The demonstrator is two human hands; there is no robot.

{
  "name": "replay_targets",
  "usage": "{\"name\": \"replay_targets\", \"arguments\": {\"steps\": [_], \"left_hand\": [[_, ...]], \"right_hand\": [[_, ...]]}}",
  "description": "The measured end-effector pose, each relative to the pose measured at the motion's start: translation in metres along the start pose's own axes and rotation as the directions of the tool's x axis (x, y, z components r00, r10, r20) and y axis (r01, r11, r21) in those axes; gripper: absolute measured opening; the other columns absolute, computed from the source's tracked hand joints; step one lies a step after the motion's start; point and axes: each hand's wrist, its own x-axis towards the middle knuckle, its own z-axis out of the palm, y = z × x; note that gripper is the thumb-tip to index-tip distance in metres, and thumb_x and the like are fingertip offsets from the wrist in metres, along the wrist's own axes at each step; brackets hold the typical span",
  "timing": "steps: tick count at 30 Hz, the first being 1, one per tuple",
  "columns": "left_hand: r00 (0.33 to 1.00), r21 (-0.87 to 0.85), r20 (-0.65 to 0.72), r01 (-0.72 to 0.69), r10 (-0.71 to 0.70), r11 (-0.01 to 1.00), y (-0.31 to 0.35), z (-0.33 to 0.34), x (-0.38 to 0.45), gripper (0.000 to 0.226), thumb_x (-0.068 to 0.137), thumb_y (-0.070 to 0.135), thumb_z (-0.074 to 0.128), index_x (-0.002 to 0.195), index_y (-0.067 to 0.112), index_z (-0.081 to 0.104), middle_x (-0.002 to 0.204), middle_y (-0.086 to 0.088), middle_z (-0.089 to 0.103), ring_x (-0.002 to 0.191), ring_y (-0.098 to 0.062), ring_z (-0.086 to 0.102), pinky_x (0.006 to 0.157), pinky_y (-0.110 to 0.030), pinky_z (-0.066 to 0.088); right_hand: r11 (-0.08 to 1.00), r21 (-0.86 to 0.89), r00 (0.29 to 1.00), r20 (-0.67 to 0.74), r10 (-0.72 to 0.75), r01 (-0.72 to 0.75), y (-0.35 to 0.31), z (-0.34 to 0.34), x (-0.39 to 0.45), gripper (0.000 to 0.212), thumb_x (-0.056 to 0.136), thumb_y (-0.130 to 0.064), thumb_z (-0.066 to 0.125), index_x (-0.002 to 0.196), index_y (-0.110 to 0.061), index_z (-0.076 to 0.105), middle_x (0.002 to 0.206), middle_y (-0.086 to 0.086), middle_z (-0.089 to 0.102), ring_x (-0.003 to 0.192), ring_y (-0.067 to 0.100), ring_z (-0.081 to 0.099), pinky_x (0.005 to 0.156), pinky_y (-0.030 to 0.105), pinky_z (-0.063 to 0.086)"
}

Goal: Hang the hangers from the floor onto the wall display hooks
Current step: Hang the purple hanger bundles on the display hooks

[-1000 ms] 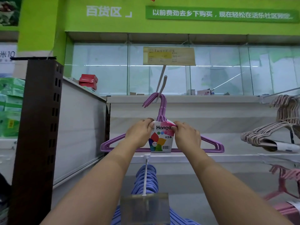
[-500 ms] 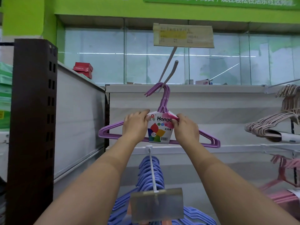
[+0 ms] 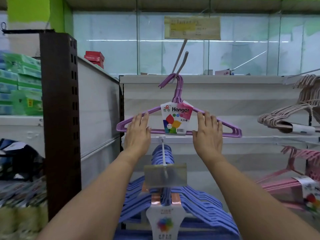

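A bundle of purple hangers (image 3: 230, 126) with a white "Hanger" label hangs by its hooks on the upper display hook (image 3: 181, 64) of the white wall panel. My left hand (image 3: 137, 131) lies with straight fingers against the bundle's left arm. On the right arm, my right hand (image 3: 208, 131) rests the same way, fingers straight. Neither hand grips the bundle.
Below, a second display hook (image 3: 163, 153) with a price plate carries several blue hangers (image 3: 199, 201). Beige hangers (image 3: 284, 115) and pink hangers (image 3: 294, 170) hang at the right. A dark brown shelf post (image 3: 60, 118) stands at the left, with green packs behind it.
Both hands let go of the label area and slid outward onto the hanger arms with fingers straightened. The bundle now hangs on the upper hook. The view has tilted downward.
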Motion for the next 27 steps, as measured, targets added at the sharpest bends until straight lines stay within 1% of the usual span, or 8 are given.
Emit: {"name": "replay_targets", "arguments": {"steps": [4,7,10,12,15,18,22,27], "left_hand": [[0.990,-0.073,0.085,0.120,-0.113,0.990,-0.005,-0.005,-0.036,0.049,0.103,0.024,0.033,0.150,0.017,0.024,0.157,-0.004,0.025,0.143,-0.021,0.024,0.117,-0.037,0.023],[0.968,-0.070,0.172,0.199,-0.184,0.978,-0.001,-0.013,-0.067,0.048,0.102,0.024,0.034,0.149,0.014,0.027,0.155,-0.007,0.028,0.140,-0.025,0.031,0.113,-0.037,0.029],[0.951,-0.055,0.200,0.250,-0.235,0.967,-0.002,-0.016,-0.100,0.047,0.099,0.013,0.040,0.146,0.011,0.033,0.150,-0.010,0.036,0.134,-0.028,0.039,0.108,-0.035,0.034],[0.940,-0.018,0.221,0.271,-0.260,0.963,-0.010,-0.013,-0.121,0.041,0.099,0.018,0.036,0.140,0.012,0.042,0.143,-0.011,0.045,0.124,-0.031,0.047,0.099,-0.037,0.040],[0.915,0.001,0.251,0.326,-0.316,0.945,-0.014,-0.008,-0.150,0.041,0.102,0.027,0.031,0.136,0.009,0.045,0.135,-0.015,0.052,0.118,-0.035,0.050,0.093,-0.040,0.042],[0.903,-0.006,0.248,0.364,-0.351,0.931,-0.008,-0.005,-0.178,0.044,0.103,0.029,0.033,0.143,0.012,0.040,0.144,-0.012,0.046,0.126,-0.033,0.046,0.098,-0.039,0.040],[0.891,-0.025,0.296,0.366,-0.343,0.930,-0.005,0.004,-0.211,0.048,0.102,0.031,0.034,0.147,0.013,0.034,0.149,-0.009,0.039,0.132,-0.031,0.042,0.101,-0.039,0.037],[0.896,-0.090,0.354,0.318,-0.269,0.944,-0.004,0.021,-0.253,0.040,0.101,0.024,0.039,0.139,0.014,0.042,0.138,-0.011,0.050,0.116,-0.033,0.053,0.084,-0.039,0.046]], "right_hand": [[1.000,0.031,0.992,0.126,-0.005,0.001,0.011,-0.012,-0.028,0.060,0.100,-0.029,0.045,0.151,-0.016,0.018,0.157,0.006,0.021,0.145,0.024,0.020,0.119,0.041,0.012],[0.995,0.089,0.970,0.243,0.011,-0.034,0.018,-0.017,-0.056,0.053,0.101,-0.031,0.042,0.149,-0.014,0.026,0.154,0.007,0.029,0.141,0.024,0.028,0.116,0.037,0.018],[0.993,0.106,0.943,0.333,0.013,-0.051,0.026,-0.022,-0.089,0.044,0.100,-0.030,0.042,0.140,-0.013,0.037,0.143,0.007,0.043,0.128,0.026,0.042,0.106,0.035,0.029],[0.996,0.083,0.923,0.385,-0.009,-0.025,0.034,-0.022,-0.115,0.040,0.100,-0.030,0.043,0.135,-0.011,0.042,0.136,0.008,0.049,0.121,0.029,0.048,0.100,0.035,0.032],[0.997,0.062,0.896,0.444,0.007,-0.039,0.043,-0.018,-0.147,0.041,0.099,-0.030,0.044,0.135,-0.011,0.043,0.136,0.008,0.051,0.121,0.030,0.050,0.100,0.035,0.034],[0.996,0.046,0.872,0.488,0.040,-0.072,0.051,-0.022,-0.177,0.043,0.099,-0.030,0.044,0.138,-0.011,0.042,0.138,0.008,0.049,0.124,0.029,0.049,0.100,0.034,0.034],[0.995,-0.020,0.831,0.548,0.095,-0.101,0.061,-0.026,-0.218,0.039,0.099,-0.029,0.043,0.133,-0.011,0.044,0.133,0.011,0.053,0.120,0.030,0.051,0.097,0.035,0.035],[0.978,-0.079,0.788,0.582,0.202,-0.193,0.070,-0.033,-0.268,0.039,0.098,-0.030,0.044,0.131,-0.011,0.044,0.134,0.010,0.052,0.123,0.029,0.049,0.099,0.035,0.036]]}}
